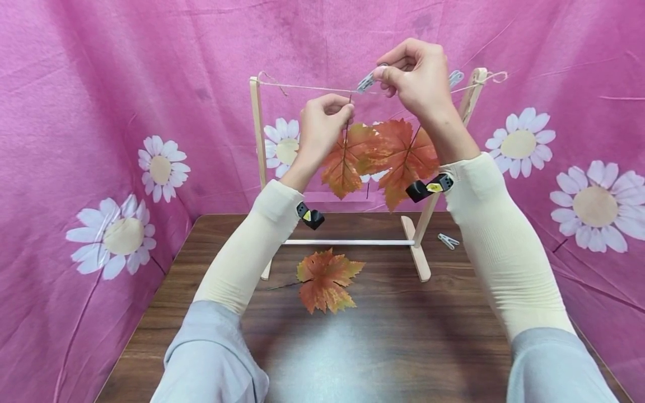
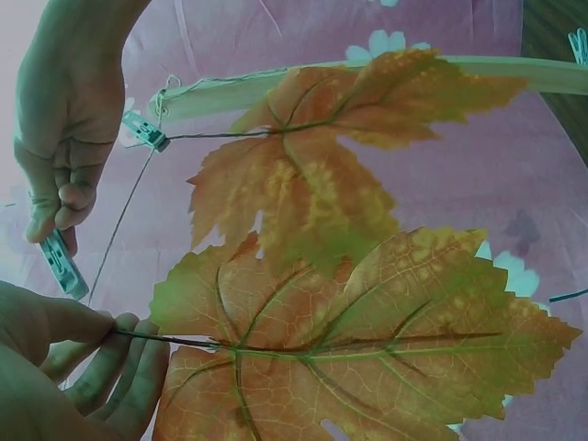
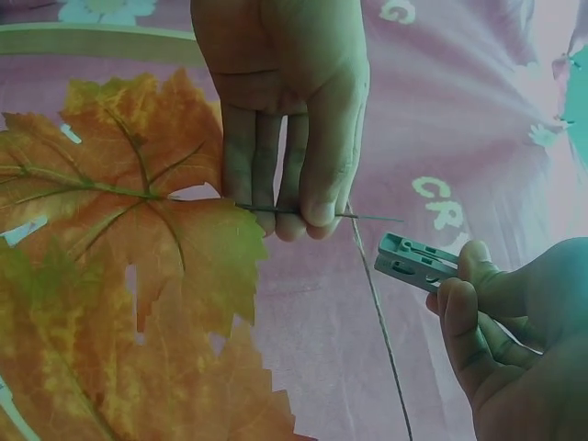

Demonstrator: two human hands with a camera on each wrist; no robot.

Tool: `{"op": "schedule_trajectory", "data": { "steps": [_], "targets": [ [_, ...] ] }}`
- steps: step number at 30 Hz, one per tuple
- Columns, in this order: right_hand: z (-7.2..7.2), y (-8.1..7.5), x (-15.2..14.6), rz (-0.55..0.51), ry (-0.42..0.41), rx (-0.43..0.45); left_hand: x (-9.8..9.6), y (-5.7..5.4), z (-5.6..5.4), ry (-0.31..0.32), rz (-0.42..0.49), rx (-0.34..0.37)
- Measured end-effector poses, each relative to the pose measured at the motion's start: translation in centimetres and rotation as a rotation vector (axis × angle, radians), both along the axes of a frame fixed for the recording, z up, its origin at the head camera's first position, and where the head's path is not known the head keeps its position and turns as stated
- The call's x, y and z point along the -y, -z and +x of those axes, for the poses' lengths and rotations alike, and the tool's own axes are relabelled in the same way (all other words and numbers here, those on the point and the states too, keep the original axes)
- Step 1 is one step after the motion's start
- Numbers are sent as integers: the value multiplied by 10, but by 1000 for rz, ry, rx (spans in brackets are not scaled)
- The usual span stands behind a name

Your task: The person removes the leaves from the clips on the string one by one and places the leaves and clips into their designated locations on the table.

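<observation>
My left hand (image 1: 326,120) pinches the thin dark stem of an orange maple leaf (image 1: 345,159) between thumb and fingertips; the stem's tip crosses the string (image 1: 312,88). To its right, my right hand (image 1: 420,75) pinches a grey clothespin (image 3: 415,262) by one end, its other end close to the string and stem tip. A second orange leaf (image 2: 303,147) hangs from the string by another clothespin (image 2: 145,131), partly overlapping the first leaf. In the head view my right hand and forearm cover part of the string.
Two wooden posts (image 1: 257,131) hold the string, with a white crossbar (image 1: 347,242) low between them. Another leaf (image 1: 328,281) lies on the wooden table (image 1: 211,336) in front of the stand. A loose clothespin (image 1: 448,241) lies beside the right foot (image 1: 416,252).
</observation>
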State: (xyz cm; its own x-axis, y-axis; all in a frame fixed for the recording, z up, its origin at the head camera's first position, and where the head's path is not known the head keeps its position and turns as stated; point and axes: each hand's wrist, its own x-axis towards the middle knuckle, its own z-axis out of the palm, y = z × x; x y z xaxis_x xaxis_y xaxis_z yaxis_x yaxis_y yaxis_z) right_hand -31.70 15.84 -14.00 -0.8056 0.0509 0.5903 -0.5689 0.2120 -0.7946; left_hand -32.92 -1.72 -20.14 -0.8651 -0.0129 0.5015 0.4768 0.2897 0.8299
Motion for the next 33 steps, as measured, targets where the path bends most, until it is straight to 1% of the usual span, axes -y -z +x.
{"op": "schedule_trajectory", "data": {
  "steps": [4,12,16,20,25,27,31,33],
  "targets": [
    [2,0,-3,-30,-5,-9,2,-1,2,2,3,-8],
    [7,3,-15,-46,2,-15,11,0,5,10,16,-25],
    [11,4,-21,-81,-12,-18,17,2,7,38,47,-26],
    [15,6,-26,-96,-19,-14,24,4,10,31,59,-23],
    [19,8,-32,-87,-18,-2,32,6,13,31,73,-26],
    [20,9,-34,-69,-8,7,35,6,13,33,85,-26],
    [24,12,-38,-48,5,39,42,8,14,44,122,-16],
    [27,14,-39,-49,5,37,45,9,15,56,144,-12]
  ]
}}
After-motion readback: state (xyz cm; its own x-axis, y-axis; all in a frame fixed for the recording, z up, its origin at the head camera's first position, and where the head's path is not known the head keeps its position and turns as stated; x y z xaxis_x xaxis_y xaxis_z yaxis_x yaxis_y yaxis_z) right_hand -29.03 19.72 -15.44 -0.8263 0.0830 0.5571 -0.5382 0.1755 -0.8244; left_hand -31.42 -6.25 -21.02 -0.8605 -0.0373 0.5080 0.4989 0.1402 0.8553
